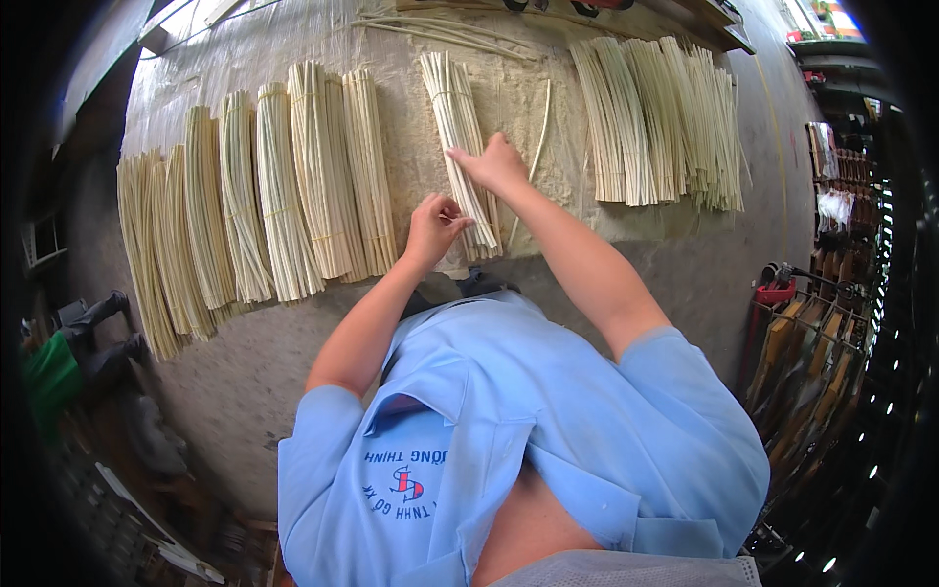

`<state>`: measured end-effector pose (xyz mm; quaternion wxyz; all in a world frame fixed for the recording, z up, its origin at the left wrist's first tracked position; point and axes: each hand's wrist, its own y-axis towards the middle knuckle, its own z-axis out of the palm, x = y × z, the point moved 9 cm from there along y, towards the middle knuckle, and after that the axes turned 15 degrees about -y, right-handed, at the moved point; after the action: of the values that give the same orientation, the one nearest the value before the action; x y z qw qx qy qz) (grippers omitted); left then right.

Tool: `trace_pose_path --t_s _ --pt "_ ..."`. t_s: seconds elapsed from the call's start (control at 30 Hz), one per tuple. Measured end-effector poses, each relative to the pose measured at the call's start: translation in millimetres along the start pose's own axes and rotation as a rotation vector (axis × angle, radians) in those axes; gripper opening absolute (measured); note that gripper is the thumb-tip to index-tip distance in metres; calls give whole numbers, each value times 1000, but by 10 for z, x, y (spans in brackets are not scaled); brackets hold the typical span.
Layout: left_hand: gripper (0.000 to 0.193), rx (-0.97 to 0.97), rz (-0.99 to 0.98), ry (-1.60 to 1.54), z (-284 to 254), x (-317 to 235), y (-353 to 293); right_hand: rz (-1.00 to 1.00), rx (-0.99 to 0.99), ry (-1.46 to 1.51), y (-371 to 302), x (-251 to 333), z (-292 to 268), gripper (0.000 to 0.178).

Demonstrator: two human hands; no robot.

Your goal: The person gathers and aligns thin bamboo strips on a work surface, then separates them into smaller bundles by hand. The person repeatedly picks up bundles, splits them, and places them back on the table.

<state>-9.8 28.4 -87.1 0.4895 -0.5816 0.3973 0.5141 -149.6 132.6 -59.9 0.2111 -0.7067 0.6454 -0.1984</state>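
Strip bundle (457, 129) lies held under the right grip (496, 164). Nearer the body, the left grip (433, 230) pinches closed, contents unclear.

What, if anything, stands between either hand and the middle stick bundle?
Nothing visible. The right hand is at the bundle, its thumb lying across it, and the left hand is at its lower left edge. One loose stick lies to the bundle's right, not between it and either hand.
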Motion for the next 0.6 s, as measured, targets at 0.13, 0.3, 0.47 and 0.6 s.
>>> trace_pose_path --t_s 0.13,0.3,0.47,0.6 --pt "20 -196 -202 -401 -161 220 65 8 -31 73 59 171 104 104" --pt "62 -327 -83 -359 -553 -430 354 -259 40 636 61 210 -48 88" --pt "95 -35 238 -480 -414 -2060 670 -798 -214 842 -694 391 -1007 78" --pt "86 11 423 -503 -215 -2487 547 -887 -428 643 -875 285 -1177 86"
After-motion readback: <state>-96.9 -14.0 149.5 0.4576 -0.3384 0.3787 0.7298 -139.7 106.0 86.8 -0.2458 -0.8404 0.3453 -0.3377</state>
